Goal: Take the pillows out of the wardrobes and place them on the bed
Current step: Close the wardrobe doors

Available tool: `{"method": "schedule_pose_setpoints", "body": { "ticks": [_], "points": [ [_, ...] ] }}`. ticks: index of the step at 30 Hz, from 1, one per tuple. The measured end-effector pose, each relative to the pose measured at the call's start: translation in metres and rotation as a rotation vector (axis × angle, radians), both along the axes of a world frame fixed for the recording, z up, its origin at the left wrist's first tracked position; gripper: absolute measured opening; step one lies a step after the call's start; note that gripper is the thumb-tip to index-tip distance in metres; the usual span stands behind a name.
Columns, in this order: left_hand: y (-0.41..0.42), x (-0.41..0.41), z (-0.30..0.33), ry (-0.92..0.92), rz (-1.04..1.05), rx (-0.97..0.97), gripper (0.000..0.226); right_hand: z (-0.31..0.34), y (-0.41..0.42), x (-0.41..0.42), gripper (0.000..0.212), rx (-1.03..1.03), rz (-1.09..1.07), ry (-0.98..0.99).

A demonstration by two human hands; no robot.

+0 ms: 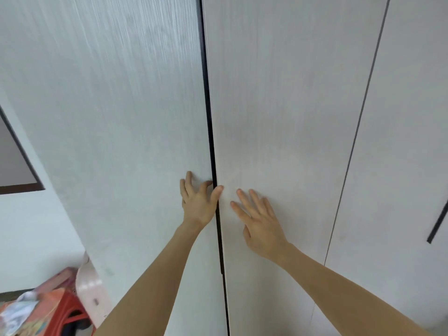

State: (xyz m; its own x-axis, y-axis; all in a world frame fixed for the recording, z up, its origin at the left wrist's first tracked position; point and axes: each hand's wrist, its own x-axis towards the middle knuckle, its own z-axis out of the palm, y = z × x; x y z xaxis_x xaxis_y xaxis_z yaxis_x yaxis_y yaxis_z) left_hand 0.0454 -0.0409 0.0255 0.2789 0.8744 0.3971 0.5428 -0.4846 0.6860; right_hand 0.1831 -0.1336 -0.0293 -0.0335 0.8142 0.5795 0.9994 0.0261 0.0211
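White wardrobe doors (pixel 278 117) fill the view; left hand (pixel 197 202) and right hand (pixel 260 221) press flat, fingers spread.

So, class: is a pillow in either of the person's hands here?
No: the left hand and right hand lie bare and spread on the closed white wooden wardrobe doors.

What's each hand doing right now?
Left hand: open, fingers spread on the left door, thumb at the gap.
Right hand: open, flat on the right door, holding nothing.
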Motion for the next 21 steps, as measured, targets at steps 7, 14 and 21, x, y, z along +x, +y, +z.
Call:
{"method": "schedule_pose_setpoints", "body": {
  "ticks": [7, 14, 21],
  "points": [
    [0.005, 0.026, -0.016, -0.253, 0.068, 0.054, 0.06, 0.0, 0.016, 0.016, 0.064, 0.057, 0.006, -0.035],
    [0.011, 0.039, -0.017, -0.319, 0.222, 0.117, 0.039, -0.001, 0.026, 0.033, 0.069, 0.05, -0.002, -0.11],
    [0.023, 0.037, -0.033, -0.052, 0.34, 0.297, 0.054, -0.006, 0.045, 0.038, 0.09, -0.041, -0.083, -0.223]
  ]
}}
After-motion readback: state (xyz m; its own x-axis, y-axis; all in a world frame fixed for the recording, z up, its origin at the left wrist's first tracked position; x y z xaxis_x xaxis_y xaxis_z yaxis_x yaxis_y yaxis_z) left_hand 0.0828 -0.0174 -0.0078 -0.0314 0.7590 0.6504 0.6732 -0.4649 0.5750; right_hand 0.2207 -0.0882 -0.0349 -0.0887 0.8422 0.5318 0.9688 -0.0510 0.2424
